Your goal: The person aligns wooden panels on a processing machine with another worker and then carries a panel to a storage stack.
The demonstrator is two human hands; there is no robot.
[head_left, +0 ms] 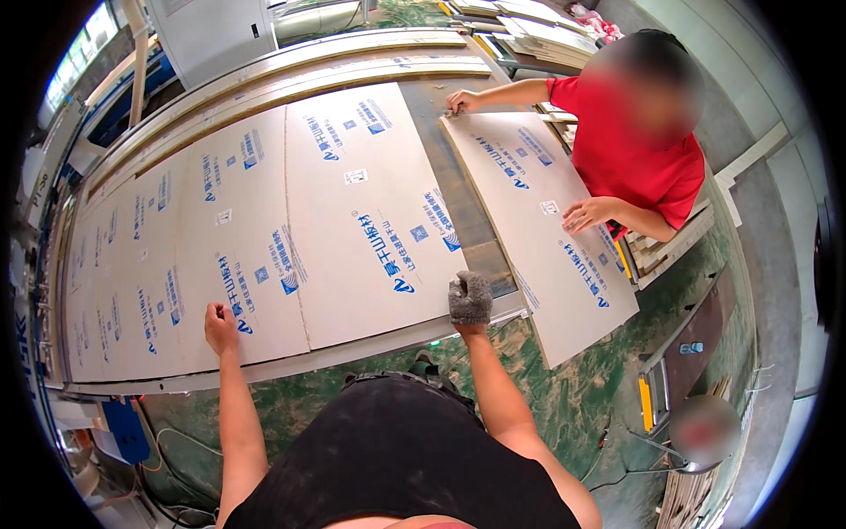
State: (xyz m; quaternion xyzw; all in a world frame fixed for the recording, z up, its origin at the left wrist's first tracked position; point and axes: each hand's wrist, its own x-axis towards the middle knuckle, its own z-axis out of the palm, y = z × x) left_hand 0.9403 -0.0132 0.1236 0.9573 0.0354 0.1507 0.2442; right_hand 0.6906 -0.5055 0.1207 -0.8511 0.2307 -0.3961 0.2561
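Note:
My bare left hand (pixel 221 330) is curled, touching the top of a printed pale board (pixel 207 309) near the table's front edge. I see nothing in its fingers. My right hand (pixel 470 301), in a grey knit glove, is closed at the near right corner of a second printed board (pixel 370 176). Its fingers are partly hidden, but the corner appears to be in its grip. These boards lie side by side on the machine table. Across a gap to the right, a co-worker in a red shirt has both hands at another printed board (pixel 538 229), tilted and sticking out past the table.
Long wood strips (pixel 291 97) lie along the table's far side. A grey cabinet (pixel 211 35) stands behind. More boards are stacked at the back right (pixel 538 35). The green floor (pixel 564 397) is dusty, with a stool (pixel 705 432) and a brown panel (pixel 696 335) at right.

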